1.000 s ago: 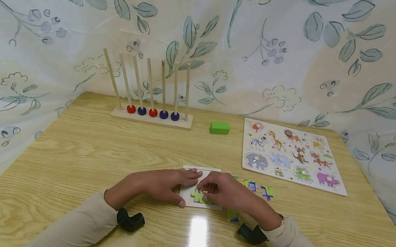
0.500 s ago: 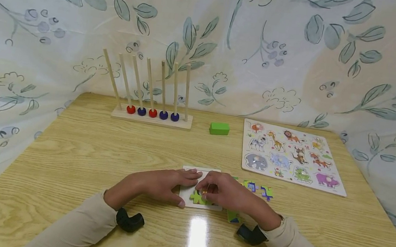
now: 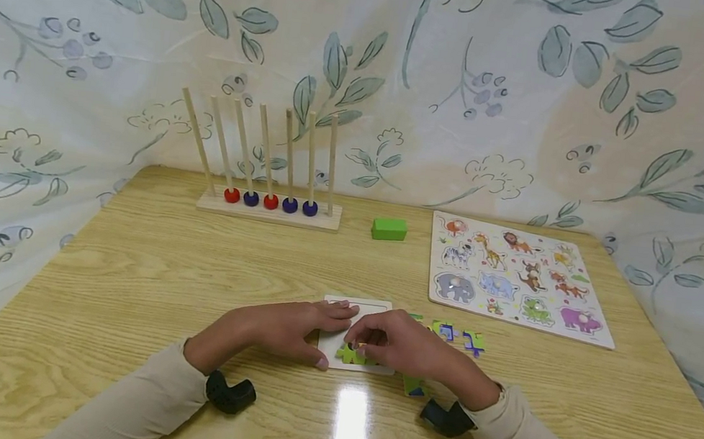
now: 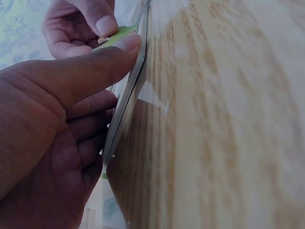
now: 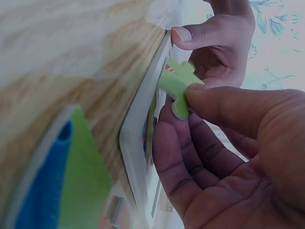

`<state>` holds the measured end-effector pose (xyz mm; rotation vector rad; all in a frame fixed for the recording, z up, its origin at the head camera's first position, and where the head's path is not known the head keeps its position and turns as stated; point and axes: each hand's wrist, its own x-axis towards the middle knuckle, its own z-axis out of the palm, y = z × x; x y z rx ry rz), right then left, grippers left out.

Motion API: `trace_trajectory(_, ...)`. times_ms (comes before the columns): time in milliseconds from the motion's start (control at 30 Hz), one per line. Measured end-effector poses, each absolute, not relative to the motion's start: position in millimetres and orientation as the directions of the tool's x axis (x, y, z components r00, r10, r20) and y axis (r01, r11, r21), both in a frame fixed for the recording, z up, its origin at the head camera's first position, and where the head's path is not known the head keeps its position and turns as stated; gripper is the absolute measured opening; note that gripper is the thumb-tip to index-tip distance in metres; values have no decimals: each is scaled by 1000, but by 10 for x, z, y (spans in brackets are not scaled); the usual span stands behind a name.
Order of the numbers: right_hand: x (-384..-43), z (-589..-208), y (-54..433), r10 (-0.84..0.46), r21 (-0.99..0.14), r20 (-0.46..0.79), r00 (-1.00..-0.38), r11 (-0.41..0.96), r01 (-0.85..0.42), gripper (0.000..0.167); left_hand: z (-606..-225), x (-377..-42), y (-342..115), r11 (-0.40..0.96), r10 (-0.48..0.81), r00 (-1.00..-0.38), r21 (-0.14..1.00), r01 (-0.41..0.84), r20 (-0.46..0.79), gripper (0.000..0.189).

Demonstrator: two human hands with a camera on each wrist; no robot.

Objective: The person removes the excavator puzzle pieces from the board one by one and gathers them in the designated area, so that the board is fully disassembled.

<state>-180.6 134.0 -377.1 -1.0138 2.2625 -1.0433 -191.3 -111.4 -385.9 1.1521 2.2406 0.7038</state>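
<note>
My left hand (image 3: 297,329) rests on the left side of a small white puzzle tray (image 3: 368,307), its fingers extended across the tray and its thumb at the near edge. Over that tray, my right hand (image 3: 399,342) pinches a green jigsaw piece (image 5: 177,86) between thumb and fingers. The right wrist view shows this piece tilted at the tray's near rim. Behind it, part of another coloured piece (image 5: 149,125) shows inside the tray. My right hand hides much of the tray in the head view.
Loose jigsaw pieces (image 3: 473,342) lie right of the tray, one of them (image 3: 414,387) by its near right corner. Farther back stand a peg rack (image 3: 268,213) with red and blue beads and a green block (image 3: 388,229). An animal puzzle board (image 3: 521,279) lies at the back right.
The right fingers have shifted slightly left, and the pinched jigsaw piece has changed its angle a little. My left hand has stayed in place on the tray.
</note>
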Motion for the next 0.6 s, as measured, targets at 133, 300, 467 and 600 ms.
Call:
trace_trajectory(133, -1800, -3771, 1353, -781, -798, -82, -619, 423, -429, 15, -3860, -1911, -1118, 502, 839, -503, 655, 565, -209, 75)
trace_trajectory(300, -1793, -3759, 1402, -782, -814, -65, -620, 401, -421, 15, -3864, -1907, -1119, 504, 836, -506, 658, 559, -211, 74)
trace_trajectory(467, -1796, -3752, 1489, -770, -814, -52, -636, 402, -419, 16, -3871, -1911, -1117, 507, 835, -508, 654, 562, -210, 73)
trace_trajectory(600, -1799, -3729, 1575, -766, -817, -46, -641, 398, -417, 17, -3877, -1909, -1118, 509, 833, -513, 649, 565, -207, 73)
